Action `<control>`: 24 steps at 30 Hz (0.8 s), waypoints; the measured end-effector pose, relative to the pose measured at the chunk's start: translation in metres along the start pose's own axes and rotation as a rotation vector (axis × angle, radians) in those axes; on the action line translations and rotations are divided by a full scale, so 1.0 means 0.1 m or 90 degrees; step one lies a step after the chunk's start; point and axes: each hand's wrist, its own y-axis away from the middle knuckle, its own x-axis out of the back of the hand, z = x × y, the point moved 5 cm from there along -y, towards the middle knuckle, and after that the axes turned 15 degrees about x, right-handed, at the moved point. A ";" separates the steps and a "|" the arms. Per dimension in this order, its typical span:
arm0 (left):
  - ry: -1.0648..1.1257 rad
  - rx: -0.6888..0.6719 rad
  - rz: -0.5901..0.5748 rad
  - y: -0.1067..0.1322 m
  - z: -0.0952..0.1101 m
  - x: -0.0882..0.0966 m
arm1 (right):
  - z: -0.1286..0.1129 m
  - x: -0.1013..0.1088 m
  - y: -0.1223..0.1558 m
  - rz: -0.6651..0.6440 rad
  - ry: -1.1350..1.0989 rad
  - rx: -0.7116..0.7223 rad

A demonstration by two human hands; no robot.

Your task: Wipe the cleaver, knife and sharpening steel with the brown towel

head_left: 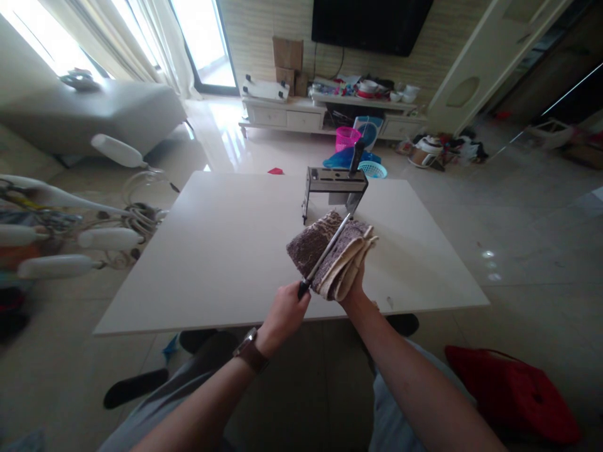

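Note:
My left hand (286, 311), with a watch on its wrist, is closed around the black handle of a knife (328, 249). Its narrow silver blade points up and away from me, seen nearly edge-on. A folded brown towel (343, 258) with a beige edge lies on both sides of the blade. My right hand (357, 285) grips the towel from below and the right; most of its fingers are hidden behind the cloth. Beyond the towel, a metal-and-black knife stand (336, 181) sits on the white table (211, 251), with one black handle rising from it.
Pink (347, 138) and light-blue baskets (373, 169) stand on the floor past the table's far edge. A white lamp with several arms (113, 238) is at the left. A red bag (513, 392) lies at the lower right. A low cabinet (304, 119) lines the wall.

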 end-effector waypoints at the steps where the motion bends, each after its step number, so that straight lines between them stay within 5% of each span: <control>1: 0.005 0.000 -0.006 0.00 0.00 -0.01 | 0.03 0.00 0.01 -0.001 -0.005 -0.018; 6: 0.003 -0.003 -0.056 0.01 0.03 -0.08 | 0.14 0.02 0.00 0.005 0.002 -0.068; 12: -0.008 -0.017 -0.100 0.03 0.03 -0.18 | 0.15 0.12 -0.06 0.080 0.007 -0.015; 21: -0.076 -0.019 -0.112 -0.01 -0.05 -0.19 | -0.34 0.30 -0.35 0.110 0.012 0.083; 24: -0.073 -0.021 -0.109 0.02 -0.04 -0.20 | -0.32 0.31 -0.33 0.107 0.009 0.084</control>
